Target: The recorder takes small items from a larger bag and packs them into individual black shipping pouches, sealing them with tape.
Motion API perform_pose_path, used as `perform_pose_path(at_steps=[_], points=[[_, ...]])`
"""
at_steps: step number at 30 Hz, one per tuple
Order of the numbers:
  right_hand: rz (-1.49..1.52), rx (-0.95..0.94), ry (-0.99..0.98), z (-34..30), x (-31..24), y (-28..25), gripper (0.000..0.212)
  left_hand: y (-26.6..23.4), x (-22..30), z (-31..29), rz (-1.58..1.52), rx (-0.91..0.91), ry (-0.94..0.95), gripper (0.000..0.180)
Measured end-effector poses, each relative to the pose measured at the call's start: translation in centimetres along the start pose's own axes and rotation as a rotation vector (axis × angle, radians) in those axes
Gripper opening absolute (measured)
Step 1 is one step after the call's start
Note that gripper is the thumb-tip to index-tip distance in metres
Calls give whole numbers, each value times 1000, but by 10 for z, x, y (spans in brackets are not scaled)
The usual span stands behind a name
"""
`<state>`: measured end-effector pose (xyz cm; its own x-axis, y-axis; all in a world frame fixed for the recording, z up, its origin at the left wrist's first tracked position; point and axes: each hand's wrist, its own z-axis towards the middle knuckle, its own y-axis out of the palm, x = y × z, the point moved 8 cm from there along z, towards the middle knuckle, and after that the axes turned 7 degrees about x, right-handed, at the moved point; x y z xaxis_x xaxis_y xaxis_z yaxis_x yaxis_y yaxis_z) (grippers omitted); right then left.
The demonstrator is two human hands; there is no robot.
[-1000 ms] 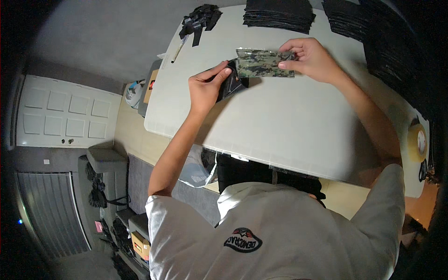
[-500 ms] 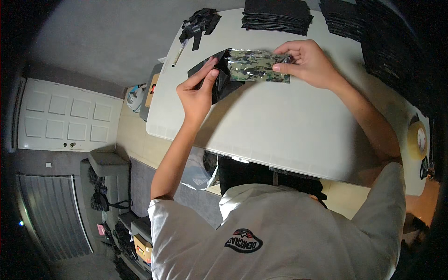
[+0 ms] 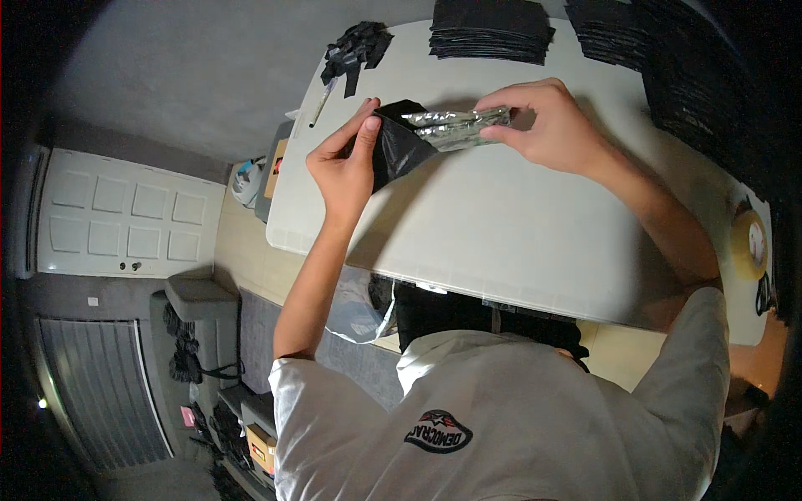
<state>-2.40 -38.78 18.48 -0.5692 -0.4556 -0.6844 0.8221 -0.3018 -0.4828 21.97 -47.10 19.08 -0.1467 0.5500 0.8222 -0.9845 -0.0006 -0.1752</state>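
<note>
My left hand point(image 3: 344, 163) grips a black plastic bag point(image 3: 401, 150) by its left side, thumb in front, and the bag's mouth faces right. In my right hand point(image 3: 547, 125) is a flat packet in clear shiny wrap point(image 3: 459, 129), pinched at its right end between thumb and fingers. Its left end reaches the bag's mouth; how far it goes inside is hidden. The packet is tilted so that mostly its glossy, folded edges show. Both hands are above the white table point(image 3: 501, 225).
Stacks of black bags point(image 3: 489, 37) lie along the far and right edges. At the far left are a heap of black strips point(image 3: 357, 48) and a pen point(image 3: 322, 103). A tape roll point(image 3: 748, 244) and scissors point(image 3: 763, 294) sit at the right edge.
The packet has turned from its flat camouflage-patterned face to its edge. The bag has tilted and its mouth has widened toward the packet. My right hand has rolled over slightly.
</note>
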Motion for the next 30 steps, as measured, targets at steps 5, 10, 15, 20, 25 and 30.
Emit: perform_pose_path(at_steps=[5, 10, 15, 20, 25, 30], points=[[-10, 7, -157, -3, -14, 2, 29, 18, 23, -2, 32, -158, 213, 17], [388, -94, 190, 4, 24, 5, 37, 33, 53, -16, 187, -230, 516, 12], [585, -175, 543, 0, 28, 11, 37, 27, 64, -25, 325, -183, 710, 9], [455, -108, 164, -2, 18, 13, 34, 35, 68, -20, 261, -167, 648, 8], [54, 58, -330, -11, -38, 1, 33, 42, 60, -6, 105, -241, 383, 11], [37, 53, -195, -11, -31, 1, 31, 58, 60, -7, 44, -311, 260, 13]])
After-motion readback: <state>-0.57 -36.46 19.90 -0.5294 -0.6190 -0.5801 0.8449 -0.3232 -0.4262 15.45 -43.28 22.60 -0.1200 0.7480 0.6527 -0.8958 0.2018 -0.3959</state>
